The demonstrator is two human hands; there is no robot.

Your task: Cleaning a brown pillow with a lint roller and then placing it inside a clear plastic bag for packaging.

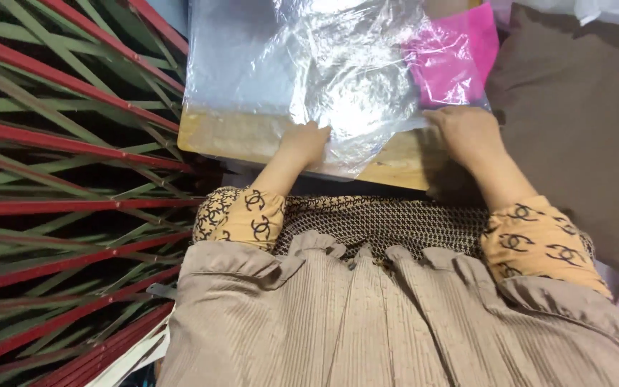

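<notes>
A crinkled, shiny clear plastic sheet (324,64) lay spread over the wooden worktop (238,136), a pink bag (460,50) under its right edge. The left hand (306,142) pinched its near edge, fingers curled; the right hand (467,132) pressed flat on its corner.

A pale wooden desk (252,136) carries a crinkled clear plastic sheet (302,64) spread flat across it, with a bright pink plastic bag (460,43) under the sheet's right side.
</notes>
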